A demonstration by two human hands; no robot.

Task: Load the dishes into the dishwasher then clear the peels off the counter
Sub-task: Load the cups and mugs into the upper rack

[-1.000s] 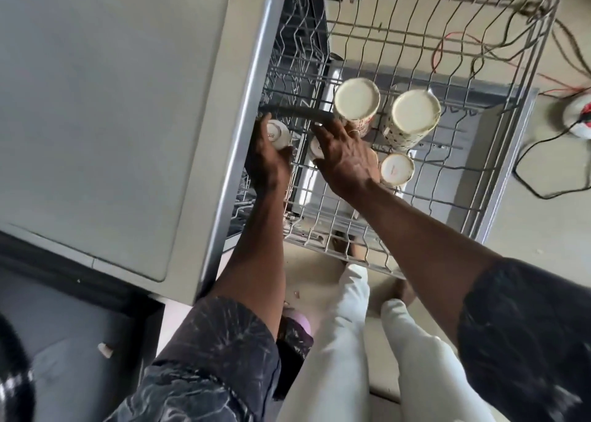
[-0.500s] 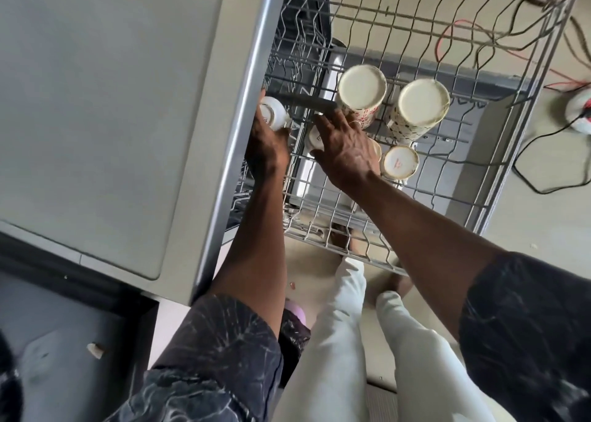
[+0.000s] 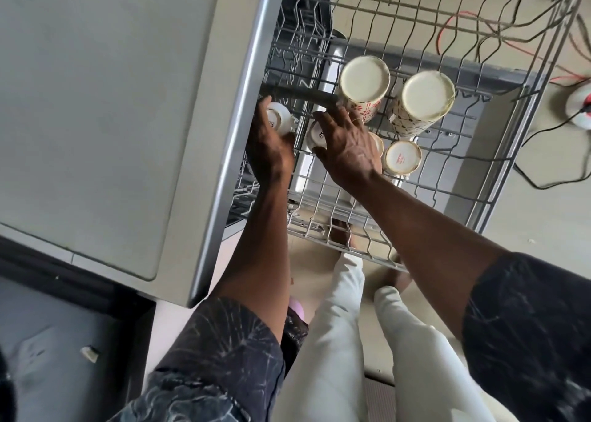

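Note:
The wire dishwasher rack (image 3: 499,178) is pulled out in front of me. My left hand (image 3: 270,148) grips a small white cup (image 3: 281,119), upside down at the rack's left edge. My right hand (image 3: 347,143) holds a second small white cup (image 3: 316,133) next to it, fingers curled over it. Two tall patterned mugs (image 3: 364,84) (image 3: 427,100) stand upside down behind my right hand. A small cream cup (image 3: 403,157) sits upside down to its right.
The grey counter edge (image 3: 236,127) runs along the rack's left side, close to my left hand. The open dishwasher door (image 3: 479,127) lies under the rack. Black and red cables (image 3: 540,153) trail on the floor at right. My legs (image 3: 332,325) stand below the rack.
My left hand has brought its small cup slightly further into the rack's left edge. My right hand has stayed on the second cup.

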